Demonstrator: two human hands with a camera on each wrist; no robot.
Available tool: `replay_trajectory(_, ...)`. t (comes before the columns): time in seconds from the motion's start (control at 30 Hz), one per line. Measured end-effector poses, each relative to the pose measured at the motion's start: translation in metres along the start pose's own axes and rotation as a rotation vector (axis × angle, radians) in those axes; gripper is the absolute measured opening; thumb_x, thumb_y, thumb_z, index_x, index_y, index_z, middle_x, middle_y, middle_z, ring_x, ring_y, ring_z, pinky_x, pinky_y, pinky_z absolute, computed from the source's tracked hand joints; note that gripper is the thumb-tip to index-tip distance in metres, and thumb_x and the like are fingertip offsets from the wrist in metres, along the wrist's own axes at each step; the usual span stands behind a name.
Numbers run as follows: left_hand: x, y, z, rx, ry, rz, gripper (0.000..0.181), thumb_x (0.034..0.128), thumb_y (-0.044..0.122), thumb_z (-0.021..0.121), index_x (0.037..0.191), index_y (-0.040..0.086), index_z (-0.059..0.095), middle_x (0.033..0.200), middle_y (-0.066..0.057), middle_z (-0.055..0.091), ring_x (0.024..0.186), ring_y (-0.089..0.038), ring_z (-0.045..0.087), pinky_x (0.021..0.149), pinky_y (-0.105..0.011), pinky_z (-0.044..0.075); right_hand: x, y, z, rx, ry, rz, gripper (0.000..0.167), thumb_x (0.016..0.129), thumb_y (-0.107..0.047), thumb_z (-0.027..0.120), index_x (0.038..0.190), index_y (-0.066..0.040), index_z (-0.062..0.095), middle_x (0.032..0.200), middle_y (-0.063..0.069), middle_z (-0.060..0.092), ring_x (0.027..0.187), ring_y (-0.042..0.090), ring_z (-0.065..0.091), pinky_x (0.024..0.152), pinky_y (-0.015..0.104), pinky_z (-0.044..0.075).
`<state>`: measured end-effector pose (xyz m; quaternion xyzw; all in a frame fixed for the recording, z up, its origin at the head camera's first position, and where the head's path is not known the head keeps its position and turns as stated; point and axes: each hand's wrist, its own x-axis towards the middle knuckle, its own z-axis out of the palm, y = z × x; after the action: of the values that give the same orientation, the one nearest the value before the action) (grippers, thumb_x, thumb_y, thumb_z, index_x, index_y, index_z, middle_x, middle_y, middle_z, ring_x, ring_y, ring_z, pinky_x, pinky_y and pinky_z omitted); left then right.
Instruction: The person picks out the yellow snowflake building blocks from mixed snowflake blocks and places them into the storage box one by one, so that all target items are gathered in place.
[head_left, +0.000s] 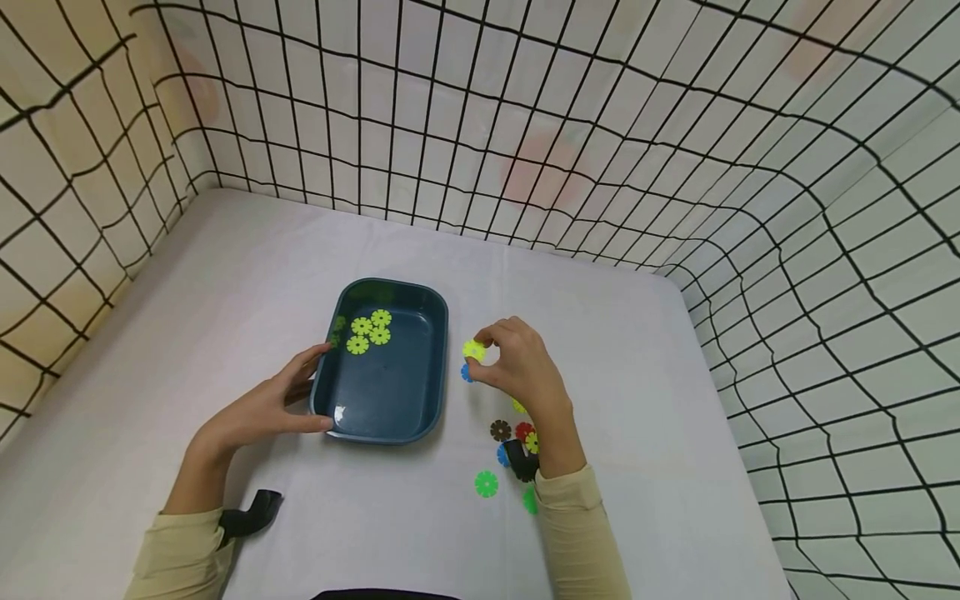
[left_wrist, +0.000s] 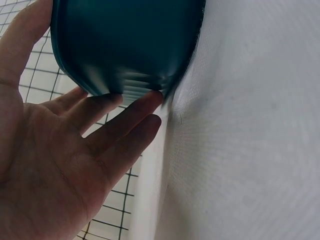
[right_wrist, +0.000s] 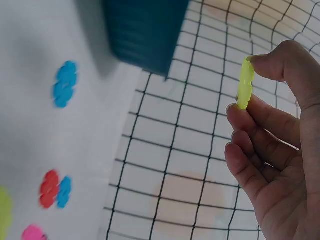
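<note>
In the head view, my right hand (head_left: 517,362) pinches a yellow notched plastic disc (head_left: 474,350) between thumb and fingertips, just right of a dark blue-green tray (head_left: 390,396). The right wrist view shows that yellow disc (right_wrist: 245,84) edge-on, raised off the table. My left hand (head_left: 258,408) is at the tray's near left corner, thumb at the near rim and fingers along the left side. Its fairly straight fingers (left_wrist: 130,117) touch the tray's outer wall in the left wrist view. Several yellow discs (head_left: 380,335) lie inside the tray toward its far left.
Blue (head_left: 467,372), brown (head_left: 500,430), red (head_left: 524,431) and green discs (head_left: 487,484) lie on the white tabletop around the right forearm, which partly hides some. A black wire grid (head_left: 420,158) borders the table at the back and sides.
</note>
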<state>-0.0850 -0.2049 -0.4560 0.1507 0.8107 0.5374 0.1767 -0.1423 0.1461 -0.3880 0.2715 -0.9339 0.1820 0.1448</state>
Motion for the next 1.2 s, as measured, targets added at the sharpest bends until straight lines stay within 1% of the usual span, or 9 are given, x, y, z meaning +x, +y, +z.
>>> replay_trajectory(0.1, 0.000, 0.000, 0.000, -0.001, 0.000, 0.003, 0.105, 0.0799, 0.026, 0.080, 0.156, 0.020, 0.009, 0.159, -0.026, 0.017, 0.138, -0.055, 0.031, 0.108, -0.065, 0.034, 0.010, -0.006, -0.002, 0.032, 0.001, -0.039, 0.021, 0.073, -0.020, 0.082, 0.087, -0.006, 0.074, 0.082, 0.003, 0.070, 0.080, 0.016, 0.058, 0.068, 0.026, 0.052)
replay_trajectory(0.23, 0.000, -0.001, 0.000, 0.003, 0.003, 0.008, 0.105, 0.0799, 0.026, 0.080, 0.156, 0.018, 0.009, 0.160, -0.026, 0.016, 0.139, -0.056, 0.030, 0.108, -0.065, 0.034, 0.022, -0.016, -0.005, 0.073, -0.019, -0.075, 0.022, 0.075, -0.021, 0.082, 0.089, -0.006, 0.074, 0.083, 0.003, 0.071, 0.081, 0.016, 0.058, 0.068, 0.026, 0.052)
replay_trajectory(0.53, -0.001, -0.001, -0.001, -0.004, 0.004, 0.013, 0.104, 0.0800, 0.028, 0.080, 0.156, 0.022, 0.010, 0.160, -0.026, 0.017, 0.138, -0.055, 0.031, 0.108, -0.065, 0.034, 0.050, -0.035, -0.006, 0.059, -0.064, -0.110, 0.024, 0.078, -0.026, 0.078, 0.091, -0.007, 0.074, 0.084, 0.003, 0.071, 0.085, 0.016, 0.059, 0.072, 0.026, 0.054)
replay_trajectory(0.63, -0.001, -0.002, -0.001, -0.012, 0.002, 0.012, 0.103, 0.0801, 0.027, 0.080, 0.156, 0.024, 0.010, 0.160, -0.025, 0.018, 0.138, -0.055, 0.032, 0.108, -0.064, 0.034, 0.058, -0.041, -0.007, 0.063, -0.090, -0.100, 0.025, 0.079, -0.027, 0.077, 0.093, -0.007, 0.074, 0.086, 0.003, 0.072, 0.086, 0.016, 0.059, 0.073, 0.028, 0.053)
replay_trajectory(0.83, -0.001, -0.002, -0.001, -0.018, 0.001, 0.011, 0.104, 0.0799, 0.027, 0.080, 0.156, 0.022, 0.010, 0.160, -0.026, 0.017, 0.137, -0.056, 0.033, 0.108, -0.064, 0.034, 0.075, -0.052, -0.006, 0.072, -0.155, -0.074, 0.029, 0.080, -0.031, 0.075, 0.097, -0.008, 0.074, 0.092, 0.002, 0.072, 0.090, 0.016, 0.060, 0.079, 0.029, 0.053)
replay_trajectory(0.93, -0.001, -0.003, -0.001, -0.020, 0.002, 0.008, 0.104, 0.0797, 0.027, 0.081, 0.156, 0.021, 0.010, 0.160, -0.026, 0.017, 0.137, -0.056, 0.033, 0.108, -0.064, 0.034, 0.083, -0.056, -0.003, 0.099, -0.165, -0.074, 0.029, 0.081, -0.031, 0.076, 0.098, -0.008, 0.074, 0.093, 0.002, 0.072, 0.091, 0.015, 0.060, 0.080, 0.029, 0.053)
replay_trajectory(1.07, 0.000, -0.003, 0.000, -0.016, 0.002, -0.002, 0.104, 0.0796, 0.027, 0.081, 0.156, 0.021, 0.011, 0.159, -0.026, 0.018, 0.138, -0.055, 0.032, 0.109, -0.065, 0.034, 0.090, -0.062, 0.003, 0.137, -0.189, -0.049, 0.029, 0.081, -0.030, 0.076, 0.100, -0.008, 0.074, 0.095, 0.002, 0.073, 0.092, 0.015, 0.061, 0.083, 0.029, 0.053)
replay_trajectory(1.2, 0.000, -0.002, -0.001, -0.006, 0.004, -0.003, 0.104, 0.0796, 0.028, 0.081, 0.156, 0.019, 0.010, 0.159, -0.027, 0.018, 0.138, -0.055, 0.032, 0.109, -0.064, 0.034, 0.096, -0.068, 0.009, 0.139, -0.219, -0.037, 0.030, 0.082, -0.032, 0.076, 0.101, -0.009, 0.074, 0.096, 0.002, 0.072, 0.093, 0.015, 0.061, 0.084, 0.029, 0.053)
